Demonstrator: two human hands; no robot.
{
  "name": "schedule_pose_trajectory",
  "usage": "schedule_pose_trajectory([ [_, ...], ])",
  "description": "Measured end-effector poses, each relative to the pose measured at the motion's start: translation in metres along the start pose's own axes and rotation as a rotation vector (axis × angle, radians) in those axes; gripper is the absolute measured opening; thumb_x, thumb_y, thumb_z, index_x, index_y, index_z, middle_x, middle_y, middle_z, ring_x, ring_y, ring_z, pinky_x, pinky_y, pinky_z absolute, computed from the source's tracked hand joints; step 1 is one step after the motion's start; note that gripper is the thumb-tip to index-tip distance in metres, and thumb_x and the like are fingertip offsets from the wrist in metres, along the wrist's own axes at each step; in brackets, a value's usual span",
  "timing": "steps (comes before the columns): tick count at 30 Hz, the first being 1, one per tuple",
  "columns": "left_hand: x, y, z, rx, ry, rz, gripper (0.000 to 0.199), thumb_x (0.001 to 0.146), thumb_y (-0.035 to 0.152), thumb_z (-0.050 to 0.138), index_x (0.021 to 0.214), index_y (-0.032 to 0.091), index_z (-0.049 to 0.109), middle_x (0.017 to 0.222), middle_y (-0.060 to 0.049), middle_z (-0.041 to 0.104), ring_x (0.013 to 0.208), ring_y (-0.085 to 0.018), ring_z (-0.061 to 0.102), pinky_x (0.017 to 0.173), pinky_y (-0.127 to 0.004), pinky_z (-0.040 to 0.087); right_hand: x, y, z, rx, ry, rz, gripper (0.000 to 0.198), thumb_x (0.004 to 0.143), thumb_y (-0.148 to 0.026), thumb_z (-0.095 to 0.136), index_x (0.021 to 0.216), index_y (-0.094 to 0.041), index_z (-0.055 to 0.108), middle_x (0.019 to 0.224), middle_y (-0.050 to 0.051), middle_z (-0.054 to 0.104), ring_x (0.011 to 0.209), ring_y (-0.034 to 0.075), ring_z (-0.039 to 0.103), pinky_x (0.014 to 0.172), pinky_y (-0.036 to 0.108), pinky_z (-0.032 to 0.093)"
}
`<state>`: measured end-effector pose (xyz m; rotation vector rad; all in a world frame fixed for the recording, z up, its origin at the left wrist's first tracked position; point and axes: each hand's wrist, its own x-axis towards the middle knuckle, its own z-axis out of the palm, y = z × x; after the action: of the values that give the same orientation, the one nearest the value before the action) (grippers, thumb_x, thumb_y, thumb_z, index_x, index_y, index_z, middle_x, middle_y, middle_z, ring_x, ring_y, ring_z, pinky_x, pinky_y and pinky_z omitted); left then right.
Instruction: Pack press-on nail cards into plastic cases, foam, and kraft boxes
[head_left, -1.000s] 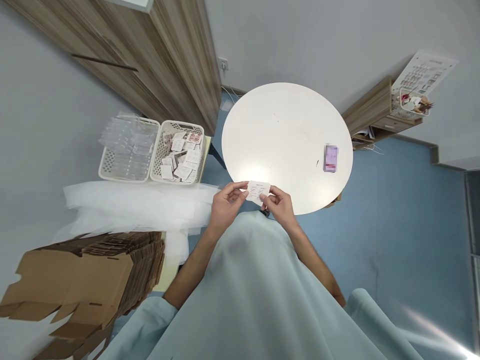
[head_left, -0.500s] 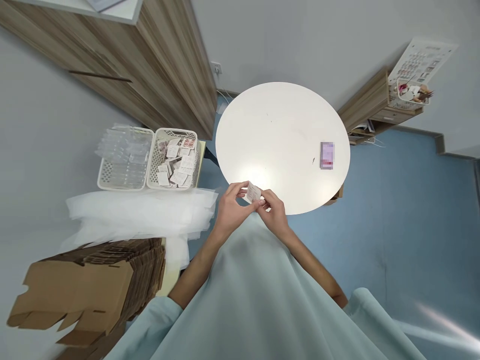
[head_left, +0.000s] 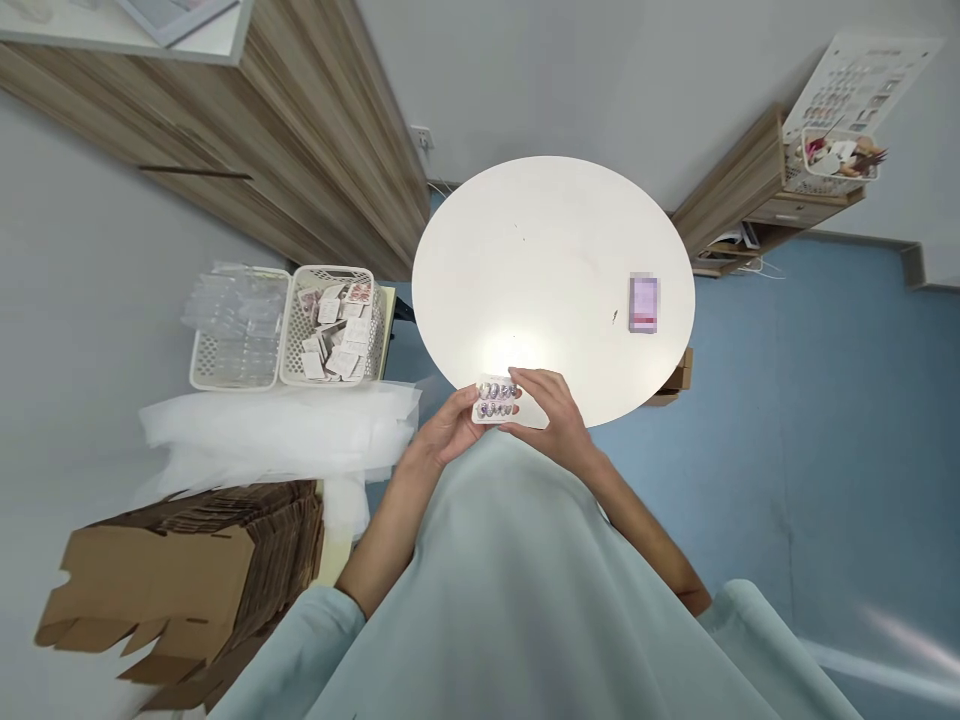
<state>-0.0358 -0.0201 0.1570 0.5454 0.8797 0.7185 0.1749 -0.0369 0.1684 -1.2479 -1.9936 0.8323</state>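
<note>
A set of press-on nails (head_left: 496, 399) sits in my hands just over the table's near edge. Two rows of shiny purple and silver nails face up on its pale backing. My left hand (head_left: 452, 425) grips the set from the left, thumb at its edge and fingers behind it; fingertips show past the right side. My right hand (head_left: 553, 412) is at the right end, finger and thumb spread apart near the top and bottom edges. Whether they touch it, I cannot tell. Farther right on the white oval table (head_left: 540, 250) lies a purple pack (head_left: 643, 304), its surface blurred.
To the left stand a white basket (head_left: 296, 335) of small cards and a basket (head_left: 202, 365) of clear plastic trays. White packing sheets (head_left: 277, 430) and a stack of flat cardboard boxes (head_left: 157, 575) lie nearer. Wooden cabinets (head_left: 322, 130) rise behind.
The set has turned from its printed back to its nail side and now lies flatter. My right hand's fingers have opened from their pinch. The view has shifted slightly.
</note>
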Motion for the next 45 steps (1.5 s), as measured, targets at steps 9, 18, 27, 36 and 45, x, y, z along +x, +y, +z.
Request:
schedule_pose_trajectory([
  [9, 0.01, -0.015, 0.024, 0.052, 0.198, 0.107, 0.05, 0.081, 0.059, 0.084, 0.111, 0.02, 0.075, 0.118, -0.013, 0.078, 0.109, -0.03, 0.074, 0.087, -0.04, 0.06, -0.005, 0.037, -0.021, -0.044, -0.076, -0.052, 0.057, 0.102, -0.04, 0.07, 0.157, -0.036, 0.054, 0.146, 0.009, 0.065, 0.134, 0.032, 0.057, 0.113, 0.055, 0.05],
  [18, 0.006, -0.023, 0.009, 0.306, 0.525, 0.168, 0.051, 0.072, 0.052, 0.092, 0.106, 0.02, 0.072, 0.09, -0.004, 0.074, 0.08, -0.018, 0.069, 0.073, -0.031, 0.054, 0.015, 0.064, -0.003, -0.12, -0.198, -0.145, 0.045, 0.108, -0.042, 0.06, 0.152, -0.032, 0.059, 0.151, 0.011, 0.062, 0.134, 0.032, 0.056, 0.108, 0.053, 0.051],
  [27, 0.028, -0.023, -0.084, 0.419, 0.537, 0.161, 0.059, 0.071, 0.06, 0.088, 0.108, 0.019, 0.07, 0.091, -0.007, 0.078, 0.086, -0.023, 0.072, 0.077, -0.034, 0.056, 0.061, 0.074, 0.073, -0.311, -0.359, -0.15, 0.046, 0.107, -0.035, 0.058, 0.152, -0.024, 0.058, 0.158, 0.015, 0.056, 0.136, 0.035, 0.053, 0.11, 0.053, 0.048],
  [36, 0.076, -0.028, -0.173, 0.829, 0.551, -0.027, 0.032, 0.076, 0.035, 0.083, 0.102, 0.018, 0.075, 0.095, -0.009, 0.081, 0.094, -0.028, 0.075, 0.085, -0.036, 0.055, 0.086, 0.101, 0.173, -0.465, -0.454, 0.125, 0.07, 0.099, -0.023, 0.069, 0.161, -0.009, 0.04, 0.153, 0.02, 0.06, 0.135, 0.033, 0.051, 0.109, 0.045, 0.046],
  [45, 0.045, 0.009, -0.225, 0.888, 0.419, 0.023, 0.033, 0.081, 0.029, 0.078, 0.112, 0.019, 0.077, 0.11, -0.011, 0.082, 0.103, -0.031, 0.076, 0.086, -0.036, 0.057, 0.08, 0.083, 0.197, -0.591, -0.428, 0.263, 0.072, 0.096, -0.026, 0.073, 0.16, -0.013, 0.042, 0.157, 0.019, 0.058, 0.134, 0.033, 0.054, 0.109, 0.045, 0.048],
])
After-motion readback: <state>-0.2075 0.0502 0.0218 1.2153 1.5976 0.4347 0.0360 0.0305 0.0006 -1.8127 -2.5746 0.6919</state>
